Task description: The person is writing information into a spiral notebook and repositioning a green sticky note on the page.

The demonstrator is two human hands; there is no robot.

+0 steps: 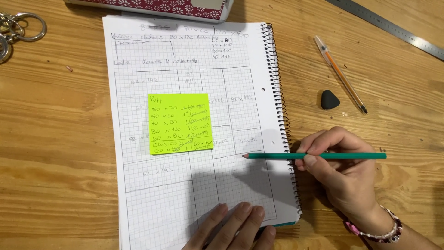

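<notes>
A spiral-bound notebook (162,185) of squared paper lies on the wooden table (55,153), with pencil-drawn rectangles and handwritten notes. A bright yellow-green sticky note (180,124) is stuck near the page's middle. My right hand (340,171) grips a green pencil (323,156), held level, its tip pointing left over the page's right part, just below the sticky note's height. My left hand (233,227) rests flat on the page's lower edge, fingers together. A beaded bracelet is on my right wrist.
An orange ballpoint pen (340,74) and a dark triangular eraser (329,99) lie right of the notebook. A metal ruler (388,28) runs along the top right. Keys on rings (18,30) sit at the top left. A flowered case (166,7) lies above the notebook.
</notes>
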